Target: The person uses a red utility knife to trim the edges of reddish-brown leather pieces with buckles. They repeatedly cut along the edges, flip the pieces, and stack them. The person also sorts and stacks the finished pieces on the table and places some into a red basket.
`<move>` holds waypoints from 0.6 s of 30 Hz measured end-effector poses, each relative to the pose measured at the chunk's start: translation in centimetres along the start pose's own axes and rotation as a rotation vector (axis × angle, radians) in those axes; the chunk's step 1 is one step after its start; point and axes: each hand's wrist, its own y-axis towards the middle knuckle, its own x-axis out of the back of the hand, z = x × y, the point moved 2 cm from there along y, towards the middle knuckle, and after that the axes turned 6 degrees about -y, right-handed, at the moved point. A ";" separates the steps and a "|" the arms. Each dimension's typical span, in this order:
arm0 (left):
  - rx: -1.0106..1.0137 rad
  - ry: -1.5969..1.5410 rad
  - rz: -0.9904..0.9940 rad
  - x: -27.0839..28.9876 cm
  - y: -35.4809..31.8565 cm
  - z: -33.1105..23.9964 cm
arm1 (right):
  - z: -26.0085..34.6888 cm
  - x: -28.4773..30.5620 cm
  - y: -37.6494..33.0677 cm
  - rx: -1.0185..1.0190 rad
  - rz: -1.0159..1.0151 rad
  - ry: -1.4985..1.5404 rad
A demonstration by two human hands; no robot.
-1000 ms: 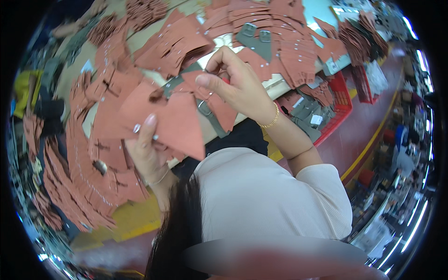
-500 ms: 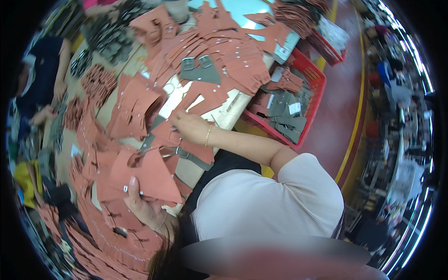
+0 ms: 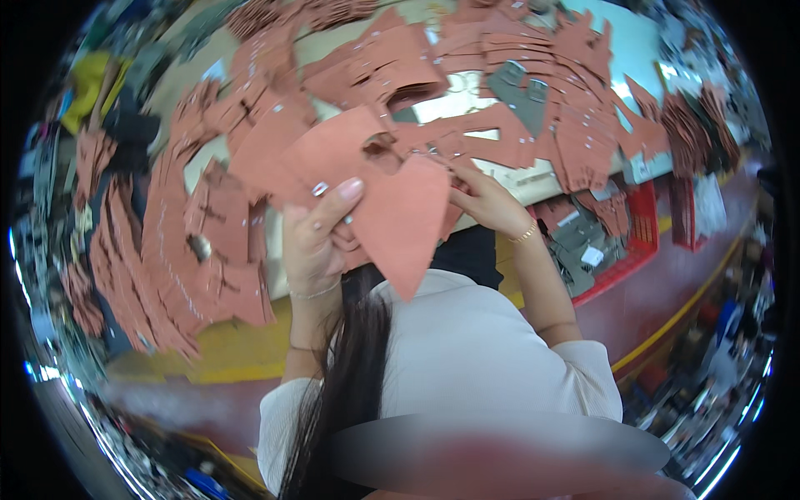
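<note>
In front of my chest is a salmon-coloured fabric piece [image 3: 404, 217], cut to a point at its lower end and notched near the top. My left hand [image 3: 317, 237] is closed on its left side, thumb on top beside a small white sticker [image 3: 319, 189] and fingers underneath. At the opposite edge, my right hand [image 3: 493, 204] has its fingers bent against the piece; the fingertips are partly hidden behind it. Beyond lies a grey-green piece [image 3: 527, 107] with two metal buckles, among salmon pieces [image 3: 583, 133] spread on the table.
Stacked salmon pieces [image 3: 379, 67] and notched ones [image 3: 221, 233] cover much of the table [image 3: 667, 37]. A red plastic crate [image 3: 648, 225] at the right holds grey-green and salmon pieces. Another person in a yellow top [image 3: 90, 82] is at the far left.
My view has swung, so the table now spreads ahead of me. My left hand has raised the fabric piece off the table, and my right hand has come to its right edge.
</note>
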 end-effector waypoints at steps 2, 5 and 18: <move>0.071 -0.125 0.136 0.3 0.1 -0.6 | 0.4 -0.5 -1.2 -0.192 0.169 0.029; 0.148 -0.187 0.311 0.1 0.0 -1.6 | 2.1 -1.6 -2.7 -0.149 0.436 0.155; -0.164 0.054 -0.102 -1.1 -1.9 -3.0 | 7.2 3.4 -3.8 0.299 0.434 -0.164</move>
